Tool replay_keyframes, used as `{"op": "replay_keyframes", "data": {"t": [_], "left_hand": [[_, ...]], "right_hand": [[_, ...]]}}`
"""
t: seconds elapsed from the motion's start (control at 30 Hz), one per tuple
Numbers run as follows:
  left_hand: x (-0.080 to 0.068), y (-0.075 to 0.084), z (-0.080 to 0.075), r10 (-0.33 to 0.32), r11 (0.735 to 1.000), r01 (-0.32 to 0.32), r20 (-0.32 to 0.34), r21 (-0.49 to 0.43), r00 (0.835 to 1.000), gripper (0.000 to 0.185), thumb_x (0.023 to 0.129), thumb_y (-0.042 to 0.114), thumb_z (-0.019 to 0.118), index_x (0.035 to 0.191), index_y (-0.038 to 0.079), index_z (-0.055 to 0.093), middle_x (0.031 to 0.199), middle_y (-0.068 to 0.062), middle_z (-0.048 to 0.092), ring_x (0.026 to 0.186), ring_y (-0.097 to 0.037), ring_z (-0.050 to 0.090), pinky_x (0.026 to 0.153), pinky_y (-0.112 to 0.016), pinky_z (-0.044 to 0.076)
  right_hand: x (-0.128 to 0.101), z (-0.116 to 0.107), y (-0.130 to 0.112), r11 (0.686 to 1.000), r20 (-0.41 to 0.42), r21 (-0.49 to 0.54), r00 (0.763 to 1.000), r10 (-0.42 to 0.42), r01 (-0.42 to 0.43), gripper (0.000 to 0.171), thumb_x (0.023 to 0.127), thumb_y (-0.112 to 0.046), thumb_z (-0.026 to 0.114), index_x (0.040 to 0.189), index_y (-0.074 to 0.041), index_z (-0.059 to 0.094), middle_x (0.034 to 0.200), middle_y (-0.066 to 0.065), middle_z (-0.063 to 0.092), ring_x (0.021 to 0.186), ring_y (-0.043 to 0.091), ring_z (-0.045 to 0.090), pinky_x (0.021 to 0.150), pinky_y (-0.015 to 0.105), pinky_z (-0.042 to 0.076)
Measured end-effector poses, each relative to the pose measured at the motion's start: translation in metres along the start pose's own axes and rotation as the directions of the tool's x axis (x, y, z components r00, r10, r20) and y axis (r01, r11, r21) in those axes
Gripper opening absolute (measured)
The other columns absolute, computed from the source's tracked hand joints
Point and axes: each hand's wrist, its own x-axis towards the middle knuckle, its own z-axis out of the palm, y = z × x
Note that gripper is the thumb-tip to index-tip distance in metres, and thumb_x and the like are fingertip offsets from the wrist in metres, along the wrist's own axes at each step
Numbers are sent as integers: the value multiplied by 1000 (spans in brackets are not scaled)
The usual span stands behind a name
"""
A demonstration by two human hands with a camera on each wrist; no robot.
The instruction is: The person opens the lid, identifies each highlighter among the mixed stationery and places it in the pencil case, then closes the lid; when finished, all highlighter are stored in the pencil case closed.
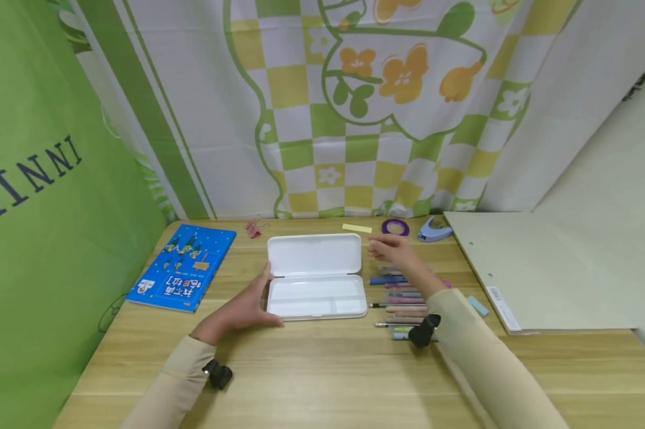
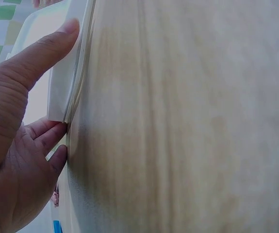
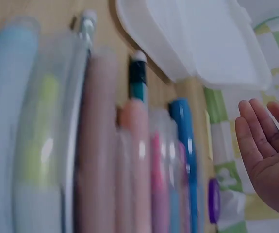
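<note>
On my feed: left hand [image 1: 247, 304] grips the left end of the white pencil case [image 1: 301, 307], thumb along its near edge; case mid-table, lid [image 1: 314, 256] folded back. Right hand [image 1: 398, 253] just beside the lid, fingers loosely extended, gripping nothing I see. Pens and pencils [image 1: 406, 300] rowed right of the case; purple tape roll [image 3: 214, 200] beyond.

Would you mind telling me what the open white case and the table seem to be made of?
The case: probably smooth, faintly glossy plastic, judging by its rounded corners, though coated metal is possible.
The table: wood or wood-look laminate, satin, judging by its streaky grain.
</note>
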Motion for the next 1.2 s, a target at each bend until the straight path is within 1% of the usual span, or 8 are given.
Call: {"op": "replay_keyframes", "data": {"t": [0.17, 0.27, 0.4, 0.5, 0.57, 0.67, 1.03, 1.2], "left_hand": [[0, 1, 0, 3, 1000, -3, -1, -6, 1000, 132, 65, 38, 86, 149, 0, -9, 139, -17, 37, 130, -28, 33, 112, -48, 21], [1, 1, 1, 2, 1000, -2, 3, -10, 1000, 133, 65, 38, 86, 149, 0, -9, 139, -18, 36, 130, -28, 32, 112, -48, 20], [3, 0, 1, 2, 1000, -2, 5, -6, 1000, 134, 64, 40, 86, 150, 1, -9, 140, -17, 36, 131, -28, 31, 112, -47, 20], [5, -1, 2, 4, 1000, -4, 4, 1, 1000, 134, 64, 41, 86, 150, 2, -9, 141, -17, 36, 133, -28, 30, 112, -47, 20], [5, -1, 1, 3, 1000, -3, 6, 4, 1000, 134, 64, 41, 86, 150, 2, -9, 142, -18, 35, 134, -29, 29, 112, -48, 20], [6, 0, 1, -4, 1000, 4, 9, 3, 1000, 133, 64, 42, 86, 150, 2, -9, 143, -18, 34, 134, -30, 28, 112, -48, 20], [4, 2, -1, -2, 1000, 2, 11, -6, 1000, 133, 65, 37, 87, 149, 1, -10, 141, -18, 36, 132, -29, 30, 112, -48, 21], [3, 1, -2, -2, 1000, 2, 14, -11, 1000, 134, 64, 37, 87, 149, 0, -10, 143, -20, 33, 134, -31, 28, 112, -48, 20]], "right_hand": [[-17, -37, -3, 992, 32, -122, 999, -29, 33, 42, 95, -22, 58, 123, 9, 56, 114, 28, 60, 102, 33, 61, 94, 52, 44], [-28, -56, -1, 972, 47, -234, 999, -11, 22, 44, 95, -29, 59, 123, 4, 58, 118, 26, 59, 108, 37, 56, 95, 54, 42], [-37, -73, 6, 925, 83, -379, 997, -4, 36, 42, 95, -29, 58, 124, 1, 59, 120, 22, 60, 110, 37, 55, 92, 49, 46], [-37, -79, 14, 888, 123, -452, 992, -35, 88, 36, 95, -22, 59, 120, 3, 61, 116, 21, 62, 106, 36, 58, 85, 43, 51], [-35, -80, 20, 871, 145, -476, 988, -61, 124, 31, 93, -16, 60, 117, 4, 63, 112, 21, 64, 103, 35, 60, 80, 37, 53], [-30, -81, 29, 874, 166, -461, 982, -87, 155, 27, 92, -9, 61, 113, 8, 64, 108, 24, 64, 99, 37, 61, 75, 33, 54], [-11, -86, 41, 862, 172, -504, 984, 34, 59, 24, 89, -3, 62, 110, 8, 64, 104, 21, 66, 92, 25, 62, 78, 33, 52], [-10, -86, 39, 829, 194, -554, 980, 36, 79, 20, 89, -2, 60, 107, 3, 68, 107, 19, 66, 98, 30, 60, 83, 39, 50]]}}
